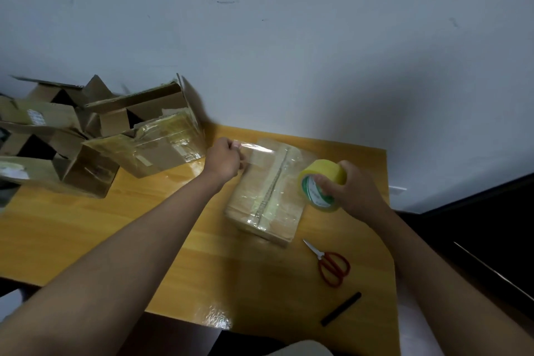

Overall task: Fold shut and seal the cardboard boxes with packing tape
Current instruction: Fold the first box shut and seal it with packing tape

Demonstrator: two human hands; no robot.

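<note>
A closed cardboard box (267, 199) lies on the wooden table (115, 228), its top seam covered with clear tape. My right hand (351, 192) grips a yellow tape roll (322, 183) just right of the box. A clear tape strip (260, 153) stretches from the roll across the far end of the box. My left hand (224, 160) pinches the free end of that strip at the box's far left corner.
Several open and taped cardboard boxes (115, 136) are piled at the table's far left against the wall. Red-handled scissors (331, 263) lie near right of the box, and a black marker (341, 309) lies closer to me. The table's right edge drops to a dark floor.
</note>
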